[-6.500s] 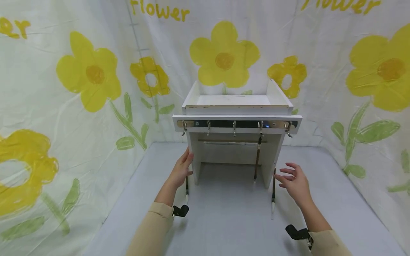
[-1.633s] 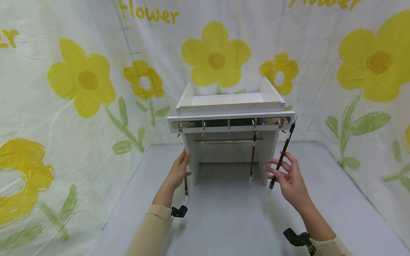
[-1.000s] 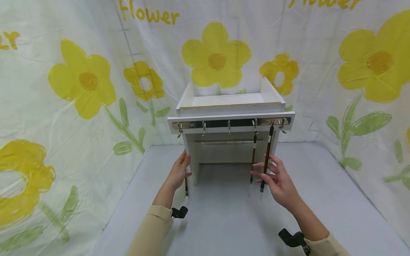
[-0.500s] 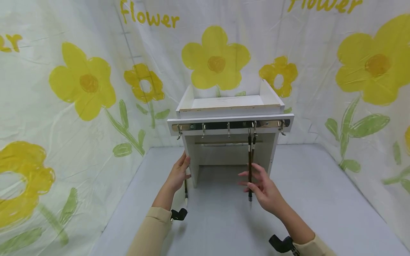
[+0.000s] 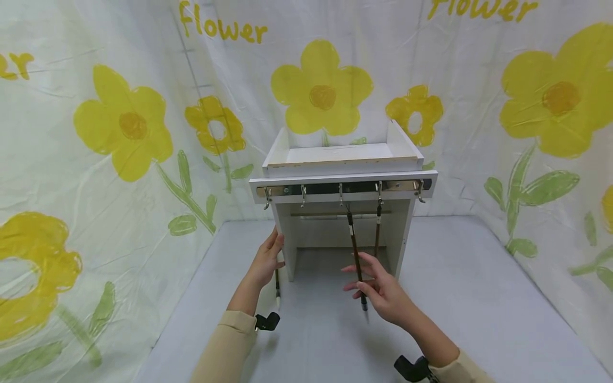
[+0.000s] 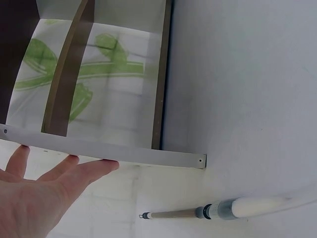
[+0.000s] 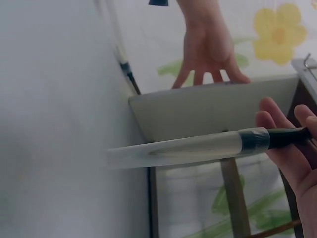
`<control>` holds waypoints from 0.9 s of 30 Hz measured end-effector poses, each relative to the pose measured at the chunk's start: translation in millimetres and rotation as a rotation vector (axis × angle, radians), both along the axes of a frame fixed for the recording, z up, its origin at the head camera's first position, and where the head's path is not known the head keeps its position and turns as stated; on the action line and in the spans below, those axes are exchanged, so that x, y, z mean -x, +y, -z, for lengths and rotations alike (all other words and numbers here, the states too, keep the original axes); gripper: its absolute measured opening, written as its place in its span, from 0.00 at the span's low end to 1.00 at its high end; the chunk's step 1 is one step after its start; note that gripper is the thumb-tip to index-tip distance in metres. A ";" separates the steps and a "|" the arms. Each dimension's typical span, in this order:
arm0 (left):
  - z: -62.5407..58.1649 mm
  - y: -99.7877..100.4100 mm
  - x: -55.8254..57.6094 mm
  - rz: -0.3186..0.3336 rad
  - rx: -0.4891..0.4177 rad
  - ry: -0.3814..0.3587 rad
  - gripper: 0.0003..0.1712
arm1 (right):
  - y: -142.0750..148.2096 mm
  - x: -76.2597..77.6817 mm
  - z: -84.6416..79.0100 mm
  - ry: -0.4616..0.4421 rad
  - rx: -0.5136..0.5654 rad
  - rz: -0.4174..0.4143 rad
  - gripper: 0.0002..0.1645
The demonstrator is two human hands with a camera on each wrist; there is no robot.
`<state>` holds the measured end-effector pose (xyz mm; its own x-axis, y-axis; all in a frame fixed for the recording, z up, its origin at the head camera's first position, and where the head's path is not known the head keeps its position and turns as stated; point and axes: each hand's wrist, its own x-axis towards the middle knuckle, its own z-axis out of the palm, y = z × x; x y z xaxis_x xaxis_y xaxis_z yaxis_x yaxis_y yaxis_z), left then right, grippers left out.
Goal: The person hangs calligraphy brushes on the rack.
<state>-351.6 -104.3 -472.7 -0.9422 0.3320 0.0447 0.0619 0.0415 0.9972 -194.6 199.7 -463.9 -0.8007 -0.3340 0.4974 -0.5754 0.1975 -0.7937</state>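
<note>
My right hand pinches a calligraphy brush by its lower handle. The brush leans slightly left, its hanging loop up near the middle hook and its tip down. A clear cap covers the bristles in the right wrist view. My left hand touches the left side panel of a white shelf with straight fingertips. Another brush hangs from the hook right of the middle. A third capped brush lies on the table beside my left hand.
The white shelf stands on a pale table, with a metal hook rail along its front edge. The outer right hook and far left hook hold nothing. A curtain with yellow flowers hangs behind.
My right hand picked up the brush from the table at the right, raised it, and carried it left past the hanging brush. My left hand stays at the shelf's side.
</note>
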 end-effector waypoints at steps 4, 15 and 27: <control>-0.5 0.4 -0.9 -0.009 0.002 0.002 0.41 | -3.3 0.0 -1.2 -0.035 -0.003 -0.019 0.37; 2.2 0.7 0.3 -0.008 -0.007 0.004 0.39 | -5.2 5.7 0.8 -0.063 0.005 -0.050 0.37; 1.6 0.4 0.5 -0.009 -0.009 0.002 0.39 | -4.1 9.5 1.0 -0.058 0.014 -0.056 0.39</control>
